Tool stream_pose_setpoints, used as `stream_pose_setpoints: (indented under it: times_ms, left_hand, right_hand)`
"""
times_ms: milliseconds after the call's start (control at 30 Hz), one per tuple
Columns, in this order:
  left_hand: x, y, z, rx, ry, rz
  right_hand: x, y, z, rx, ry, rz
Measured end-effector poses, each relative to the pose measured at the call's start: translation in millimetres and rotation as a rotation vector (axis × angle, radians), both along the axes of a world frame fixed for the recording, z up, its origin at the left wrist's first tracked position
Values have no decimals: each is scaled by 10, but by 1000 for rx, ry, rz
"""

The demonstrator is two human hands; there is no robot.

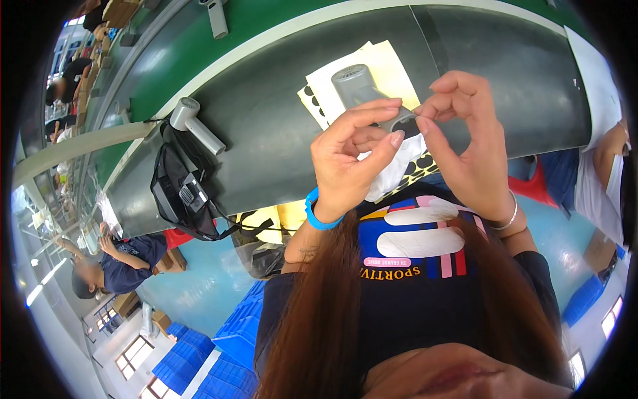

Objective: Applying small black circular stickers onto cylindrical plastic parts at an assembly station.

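The grey, hair-dryer-shaped device (350,78), smooth-shelled with a round vented head and a tubular handle, is over the dark worktop (259,100), its head toward the far edge and its handle end toward the near one. Whether the head rests or floats I can't tell from here. The left hand (349,153) is curled partly closed, fingers and thumb about the handle's end. The right hand (468,139) has thumb and forefinger tips pinched together beside that end — whether anything thin is caught between them I can't make out.

I'd judge the device light, stiff and a little slippery, with the vented head the part to spare from knocks; the handle is the natural hold.

Under it lie pale yellow paper sheets (395,63) with black round spots, and toward the near edge a crumpled soft white piece (392,174). Near the worktop's left end sits a second grey device (193,120), just beside a black fabric bag (169,179) — its strap reaches past the near edge. Beyond the far edge, a third grey device (216,18) lies on a green surface (266,20).
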State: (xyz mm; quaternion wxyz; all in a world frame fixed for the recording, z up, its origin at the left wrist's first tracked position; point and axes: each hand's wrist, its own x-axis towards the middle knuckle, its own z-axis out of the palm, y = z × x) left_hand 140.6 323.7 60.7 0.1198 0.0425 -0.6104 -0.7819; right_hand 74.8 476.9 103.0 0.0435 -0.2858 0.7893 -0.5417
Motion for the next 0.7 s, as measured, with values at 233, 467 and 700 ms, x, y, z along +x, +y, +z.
stream_pose_setpoints:
  times_ms: [233,467,700]
  left_hand:
    - [-21,-3,-26,8,7,-7]
    - [-25,-19,-16,13,6,-8]
    - [33,-56,-63,0,26,-15]
  right_hand:
    - [24,-36,7,57,97,-72]
    - [5,-54,75,204,214,-65]
    - [10,-33,80,252,227,-10]
